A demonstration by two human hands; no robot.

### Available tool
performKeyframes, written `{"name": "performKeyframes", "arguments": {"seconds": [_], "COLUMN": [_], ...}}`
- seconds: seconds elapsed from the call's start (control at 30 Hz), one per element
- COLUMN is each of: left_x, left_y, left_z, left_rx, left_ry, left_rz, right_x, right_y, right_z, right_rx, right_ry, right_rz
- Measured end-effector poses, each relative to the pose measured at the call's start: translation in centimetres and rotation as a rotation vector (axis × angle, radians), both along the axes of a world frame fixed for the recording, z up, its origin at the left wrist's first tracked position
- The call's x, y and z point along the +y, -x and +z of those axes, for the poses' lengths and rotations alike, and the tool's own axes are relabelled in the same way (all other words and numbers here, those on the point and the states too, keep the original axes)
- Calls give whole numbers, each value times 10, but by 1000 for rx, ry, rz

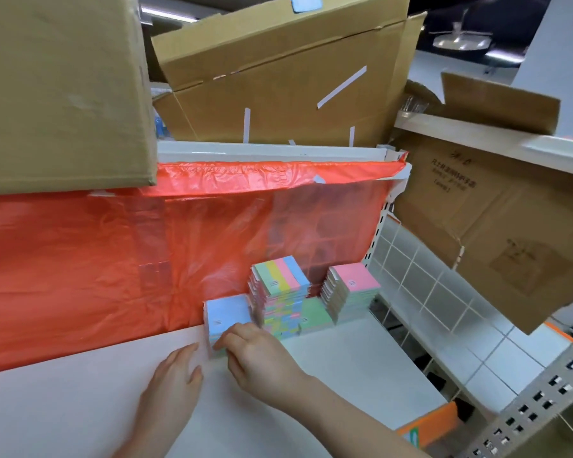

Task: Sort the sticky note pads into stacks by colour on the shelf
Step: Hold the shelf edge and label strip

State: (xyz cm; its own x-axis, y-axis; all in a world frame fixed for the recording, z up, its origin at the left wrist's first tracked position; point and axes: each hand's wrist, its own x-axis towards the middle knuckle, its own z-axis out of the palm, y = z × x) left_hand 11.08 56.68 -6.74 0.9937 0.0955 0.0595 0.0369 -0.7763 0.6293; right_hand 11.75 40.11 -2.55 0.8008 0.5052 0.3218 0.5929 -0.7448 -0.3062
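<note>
Blue stack (227,317) on shelf (344,352), just left of striped stack (280,292). Right hand (262,355) fingers curled, pinching its front edge; left hand (176,375) flat, fingers straight, steadying left side. Square edges gently; avoid nudging striped stack.

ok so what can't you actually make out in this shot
Head view only:
- Small print on the blue pad and pink pad: too small.
- Blue stack's lower front: behind the right hand.
- Right-hand fingers' hold: fingertips hidden.
- Goods behind the red plastic sheet: only blurred shapes.
- Green pad: stack depth hidden by neighbours.
</note>
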Motion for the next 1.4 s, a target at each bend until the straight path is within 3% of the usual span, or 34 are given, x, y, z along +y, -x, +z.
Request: {"name": "performKeyframes", "arguments": {"seconds": [0.27,0.6,0.83,1.4], "left_x": [22,105,193,453], "left_y": [63,146,207,362], "left_z": [-1,1,5,16], "left_rx": [7,1,2,-28], "left_ry": [0,-31,-20,-197], "left_rz": [227,436,493,596], "right_x": [20,107,206,486], "right_y": [26,63,98,206], "right_z": [-19,-26,-26,-22], "right_rx": [94,162,158,189], "right_ry": [-65,-74,-5,51], "right_rz": [138,358,436,507]}}
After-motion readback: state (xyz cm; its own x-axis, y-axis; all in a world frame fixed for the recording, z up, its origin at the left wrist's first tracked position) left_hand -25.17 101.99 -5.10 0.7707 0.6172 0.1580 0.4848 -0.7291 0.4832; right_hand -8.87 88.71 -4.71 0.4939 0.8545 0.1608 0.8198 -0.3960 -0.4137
